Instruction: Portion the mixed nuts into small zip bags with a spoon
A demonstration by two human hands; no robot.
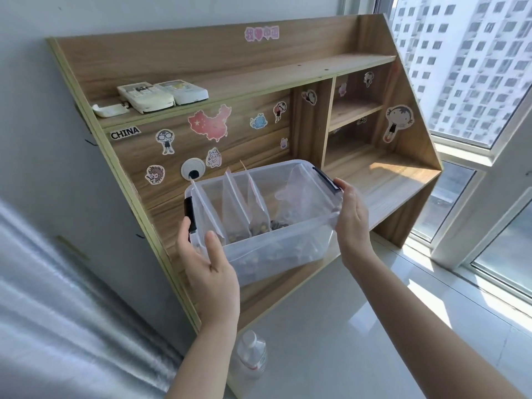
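Lying nearest: one clear plastic bottle [250, 359] on the white surface [359, 326].
Hands: two; left hand [211, 263] and right hand [351, 217] grip opposite ends of one clear bin [276, 249], fingers curled round its walls.
Zip bags: three [230, 208] upright inside, between the hands, nuts [259, 227] at their bottoms.
Shelf: two remotes [162, 95] on the wooden shelf [288, 70].

Two hands, left [211, 267] and right [349, 218], hold one clear box [276, 249] with three upright zip bags [234, 203] inside, above one plastic bottle [249, 361], while two remote controls [161, 95] lie on the shelf [288, 73] above the box.
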